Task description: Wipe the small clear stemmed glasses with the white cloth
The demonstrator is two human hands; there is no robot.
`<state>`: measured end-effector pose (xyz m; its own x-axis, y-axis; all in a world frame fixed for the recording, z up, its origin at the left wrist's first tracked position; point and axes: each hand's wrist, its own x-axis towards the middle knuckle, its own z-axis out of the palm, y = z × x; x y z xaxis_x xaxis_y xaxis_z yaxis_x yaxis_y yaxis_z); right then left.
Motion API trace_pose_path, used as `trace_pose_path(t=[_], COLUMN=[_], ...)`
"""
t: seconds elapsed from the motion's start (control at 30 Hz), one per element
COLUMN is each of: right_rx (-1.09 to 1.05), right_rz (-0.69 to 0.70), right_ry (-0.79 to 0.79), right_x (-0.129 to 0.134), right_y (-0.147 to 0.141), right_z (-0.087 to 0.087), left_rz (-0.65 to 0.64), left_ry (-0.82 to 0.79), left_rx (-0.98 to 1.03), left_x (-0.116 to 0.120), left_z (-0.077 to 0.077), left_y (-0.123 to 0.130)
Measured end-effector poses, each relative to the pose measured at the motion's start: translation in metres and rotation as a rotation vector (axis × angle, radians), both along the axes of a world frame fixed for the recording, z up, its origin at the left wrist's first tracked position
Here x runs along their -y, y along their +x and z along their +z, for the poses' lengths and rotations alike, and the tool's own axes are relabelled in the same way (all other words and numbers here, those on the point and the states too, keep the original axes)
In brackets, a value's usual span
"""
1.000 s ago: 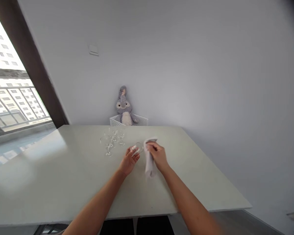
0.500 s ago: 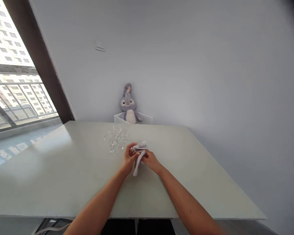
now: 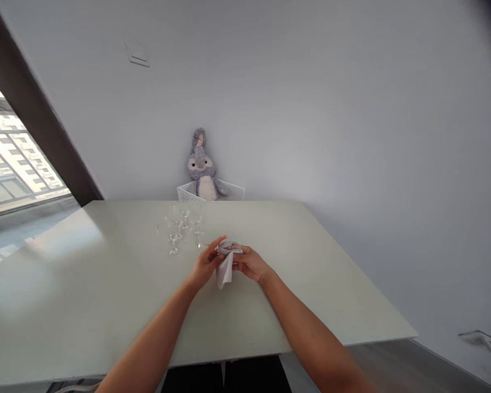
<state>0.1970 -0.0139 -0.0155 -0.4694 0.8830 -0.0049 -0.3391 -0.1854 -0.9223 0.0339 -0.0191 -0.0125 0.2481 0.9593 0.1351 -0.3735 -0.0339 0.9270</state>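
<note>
Mostly hidden by a pale cloth [image 3: 225, 272], a clear drinking glass [image 3: 236, 241] sits between the person's two hands, just above the near-middle part of the surface [image 3: 331, 297]; only a bit of its rim shows past the folds. The left hand [image 3: 205, 266] grips it from the left, fingers curled and thumb pinching glass and cloth together. The right hand [image 3: 250, 263] meets it from the other side, its fingers bent and pressing the cloth against the glass, and a loose corner of cloth hangs down between the hands. A small glint of glass lies just beside the left hand; whether it belongs to the held piece, I cannot tell. Farther off to the left, a cluster of stemmed glasses [image 3: 184, 219] stands close together, too transparent to count. Beyond the far edge, a white perforated basket [image 3: 234, 191] holds a grey plush toy [image 3: 207, 187] that leans against the pale wall [image 3: 331, 120]. A switch plate [image 3: 138, 53] is fixed higher up, and at far left a dark frame [image 3: 36, 103] borders a window with a railing outside.
</note>
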Motion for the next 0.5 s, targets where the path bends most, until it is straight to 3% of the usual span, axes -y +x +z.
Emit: trace_pose_path(t=[0.17, 0.23, 0.3, 0.43, 0.5], right_rx=[0.334, 0.420, 0.397, 0.050, -0.058], right_rz=[-0.153, -0.203, -0.213, -0.129, -0.066], right_ry=[0.408, 0.494, 0.411, 0.064, -0.005], right_x=[0.014, 0.018, 0.018, 0.012, 0.012], right_y=[-0.017, -0.020, -0.019, -0.013, -0.015], right_z=[0.006, 0.007, 0.007, 0.003, 0.000], left_rz=[0.097, 0.104, 0.082, 0.028, 0.070], left_ry=[-0.004, -0.005, 0.003, 0.036, 0.083], left_rx=[-0.105, -0.142, -0.142, -0.095, -0.147], left_x=[-0.009, -0.011, -0.010, -0.003, 0.000], left_z=[-0.004, -0.003, -0.001, 0.009, 0.011], left_y=[-0.008, -0.009, -0.010, -0.007, -0.006])
